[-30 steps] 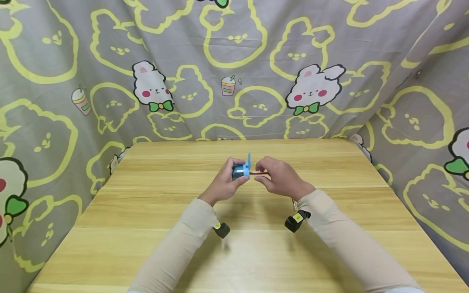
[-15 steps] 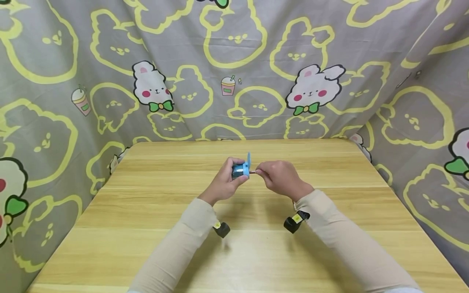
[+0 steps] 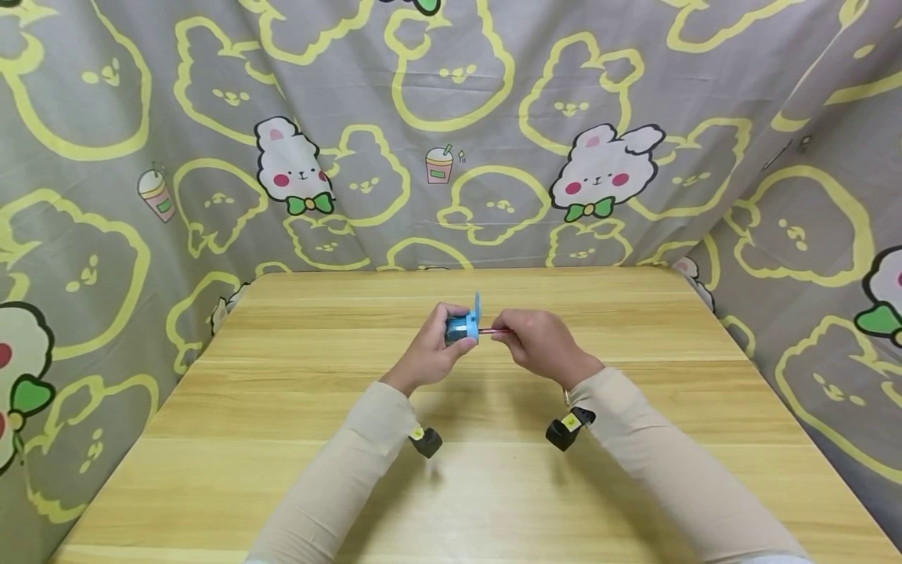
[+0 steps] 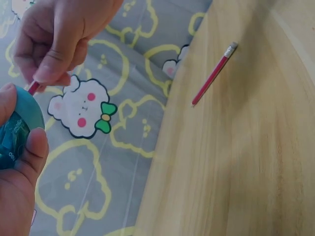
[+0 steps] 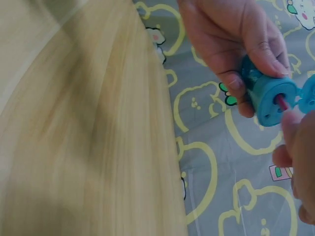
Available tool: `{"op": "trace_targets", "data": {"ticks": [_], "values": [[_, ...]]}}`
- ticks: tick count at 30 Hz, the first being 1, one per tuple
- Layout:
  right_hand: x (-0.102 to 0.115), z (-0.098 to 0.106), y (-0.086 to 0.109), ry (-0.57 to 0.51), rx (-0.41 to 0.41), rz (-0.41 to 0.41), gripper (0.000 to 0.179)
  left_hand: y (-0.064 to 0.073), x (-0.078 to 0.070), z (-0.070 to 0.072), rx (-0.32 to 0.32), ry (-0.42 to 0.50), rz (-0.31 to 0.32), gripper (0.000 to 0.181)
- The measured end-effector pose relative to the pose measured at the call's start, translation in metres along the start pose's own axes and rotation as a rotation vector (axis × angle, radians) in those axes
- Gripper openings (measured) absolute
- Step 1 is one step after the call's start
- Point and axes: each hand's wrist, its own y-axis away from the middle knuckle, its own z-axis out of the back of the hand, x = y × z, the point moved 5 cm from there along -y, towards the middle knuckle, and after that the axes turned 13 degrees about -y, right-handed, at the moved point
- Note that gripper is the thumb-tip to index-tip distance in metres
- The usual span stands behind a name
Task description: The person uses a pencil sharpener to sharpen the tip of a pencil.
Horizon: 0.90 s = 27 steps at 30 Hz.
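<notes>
Above the table, my left hand grips a blue pencil sharpener whose round lid stands flipped up. My right hand pinches a red pencil between thumb and fingers. In the right wrist view, the tip end of that pencil sits inside the sharpener's hole, and its lid hangs at the side. The left wrist view shows the translucent teal body in my left palm. The pencil's other end is hidden in my right hand.
A second red pencil with a pale eraser end lies on the wooden table; in the head view my right wrist mostly covers it. A patterned grey curtain hangs behind the table and along its sides.
A second ago my right fingers were loosely spread around the pencil; they then curled in and turned, hiding more of it. The left hand and sharpener have hardly moved.
</notes>
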Motion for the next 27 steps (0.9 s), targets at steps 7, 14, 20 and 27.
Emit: {"op": "trace_targets", "data": {"ticks": [7,14,20,27], "values": [[-0.001,-0.002,0.001,0.081,0.024,-0.023,0.005,-0.002,0.005,-0.003,-0.012,-0.004,-0.029,0.039],[-0.002,0.0,0.0,0.105,0.074,-0.042,0.014,-0.003,0.002,-0.006,0.007,-0.013,-0.026,0.041],[-0.004,-0.001,0.002,0.03,0.105,-0.076,0.014,0.001,-0.014,-0.002,0.021,-0.048,-0.013,0.041],[-0.006,-0.001,0.004,-0.095,0.078,-0.088,0.014,0.005,-0.027,0.001,0.029,-0.034,0.01,0.04]]}}
